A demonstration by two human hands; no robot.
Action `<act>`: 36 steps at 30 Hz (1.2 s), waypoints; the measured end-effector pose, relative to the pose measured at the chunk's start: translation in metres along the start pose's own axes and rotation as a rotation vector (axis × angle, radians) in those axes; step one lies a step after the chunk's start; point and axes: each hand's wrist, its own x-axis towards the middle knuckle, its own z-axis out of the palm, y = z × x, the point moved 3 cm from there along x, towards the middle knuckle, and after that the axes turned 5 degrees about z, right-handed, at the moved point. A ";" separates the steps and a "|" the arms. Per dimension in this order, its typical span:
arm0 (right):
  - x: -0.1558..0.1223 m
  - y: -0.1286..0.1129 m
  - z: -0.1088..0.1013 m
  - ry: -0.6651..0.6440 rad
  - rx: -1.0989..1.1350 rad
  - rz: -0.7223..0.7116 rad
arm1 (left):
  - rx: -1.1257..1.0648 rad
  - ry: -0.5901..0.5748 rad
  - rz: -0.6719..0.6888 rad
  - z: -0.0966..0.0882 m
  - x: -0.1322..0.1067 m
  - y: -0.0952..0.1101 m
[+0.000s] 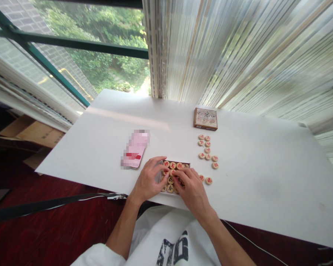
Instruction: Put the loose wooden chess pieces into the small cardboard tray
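Clearly, we have small round pieces (170, 188) with carved-looking characters, sitting in rows inside a shallow open box (177, 161) at the near edge of the white table (252, 159). Our right hand (193, 184) bends over this box, and its thumb and forefinger come together beside a red-marked piece (172, 172) in the middle; whether they really pinch it, we cannot tell. Our left hand (149, 179) curves at the left side of the box, its fingers loose and spread, with a gap between thumb and forefinger; if they press the box wall, this we also cannot tell.

We judge each piece to be light, hard and not easily broken, but a little slippery because of its smooth rounded edge. It should be taken by the rim, between thumb and one fingertip. The box looks thin-walled and rather stiff, so it is better supported from its sides.

About materials, the pieces are thick pale discs, perhaps wooden, with red or dark marks. More loose pieces (208, 150) lie flat to the right, behind them a flat printed box (205, 119) with brown sides. A pink phone (134, 155), partly blurred, rests to the left, and beyond the table hangs a striped, sheer curtain (180, 48).
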 end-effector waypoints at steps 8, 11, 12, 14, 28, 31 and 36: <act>0.000 -0.001 0.003 -0.007 0.001 -0.002 | 0.007 0.001 -0.003 0.000 -0.001 -0.001; 0.000 -0.001 0.003 -0.004 0.006 -0.006 | 0.006 -0.001 -0.005 0.000 -0.001 -0.001; 0.000 -0.001 0.003 -0.005 0.007 -0.005 | 0.006 -0.002 -0.005 0.000 -0.001 -0.001; 0.000 -0.001 0.003 -0.006 0.009 -0.001 | 0.010 -0.003 -0.005 0.000 0.000 -0.001; -0.001 0.001 0.004 0.002 0.009 -0.017 | 0.025 -0.005 0.005 0.000 0.000 -0.001; -0.001 0.001 0.004 0.015 0.012 -0.022 | 0.030 -0.002 0.005 0.001 0.000 -0.001; -0.001 -0.001 0.000 0.024 0.034 -0.014 | 0.023 -0.008 0.003 0.000 0.000 -0.001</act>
